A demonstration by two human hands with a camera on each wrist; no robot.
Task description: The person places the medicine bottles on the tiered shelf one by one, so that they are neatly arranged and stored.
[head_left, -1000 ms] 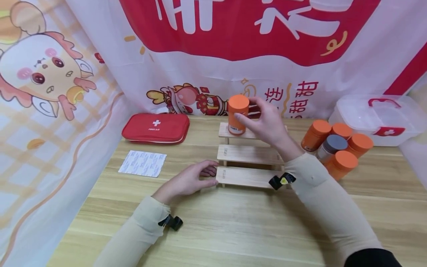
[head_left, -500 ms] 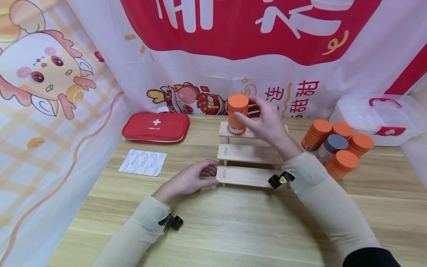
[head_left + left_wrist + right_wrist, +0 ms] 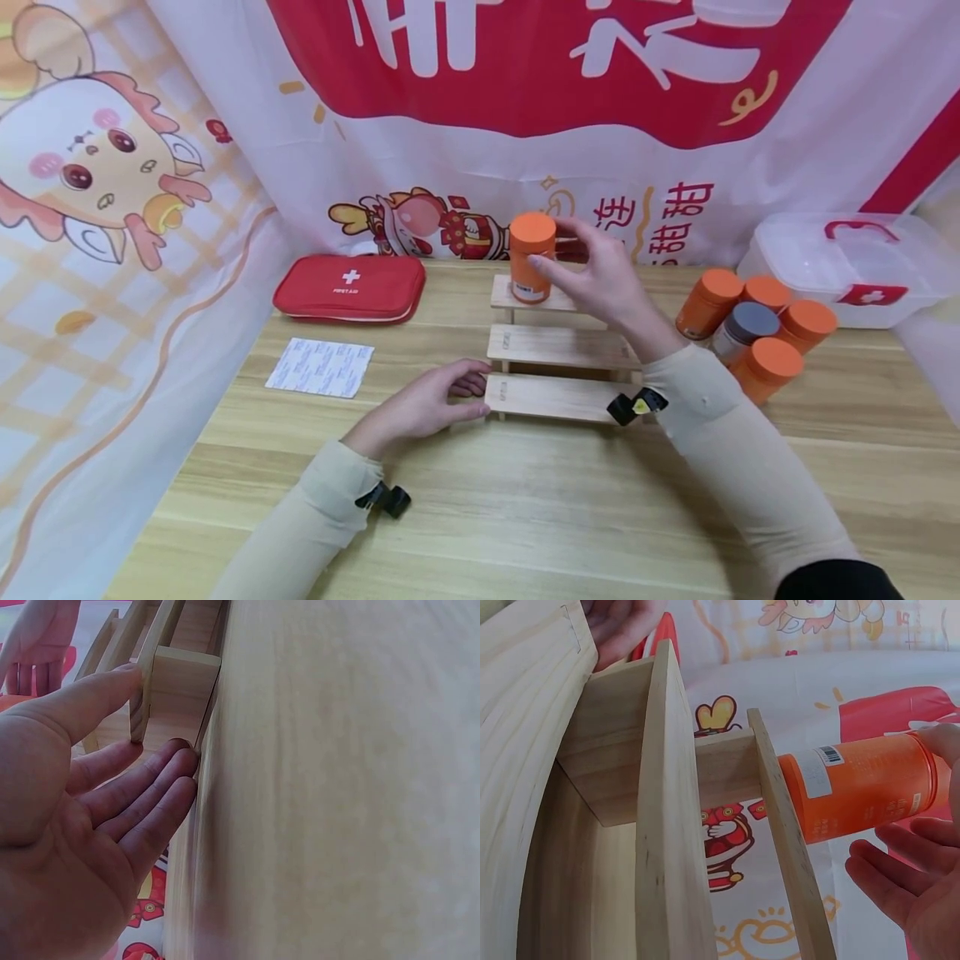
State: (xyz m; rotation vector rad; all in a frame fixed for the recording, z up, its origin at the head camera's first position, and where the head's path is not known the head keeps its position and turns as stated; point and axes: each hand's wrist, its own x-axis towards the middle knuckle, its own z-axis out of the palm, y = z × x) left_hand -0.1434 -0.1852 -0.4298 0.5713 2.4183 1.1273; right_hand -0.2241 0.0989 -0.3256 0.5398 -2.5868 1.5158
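- Wooden tabletop (image 3: 480,517) below; left hand (image 3: 423,406) pinches the stepped stand (image 3: 558,347): steady bracing helps.
- Right hand (image 3: 600,273) grips an orange bottle (image 3: 528,271), upright up top; flat base, gentle fingers.

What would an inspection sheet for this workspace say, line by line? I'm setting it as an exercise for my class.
Surface: wood-grain table; no spills seen.
Job's things: orange bottle, upright on the top step of the three-step wooden rack; no bottles seen on the lower two steps.
Clutter: red first-aid pouch and printed sheet left of the rack; four orange-capped bottles, one grey-capped bottle and clear box to its right.
Grips: left grip pinches the rack's lowest step at its end; right grip holds the orange bottle.
Cables: nothing seen.
Surroundings: printed cloth behind the table.
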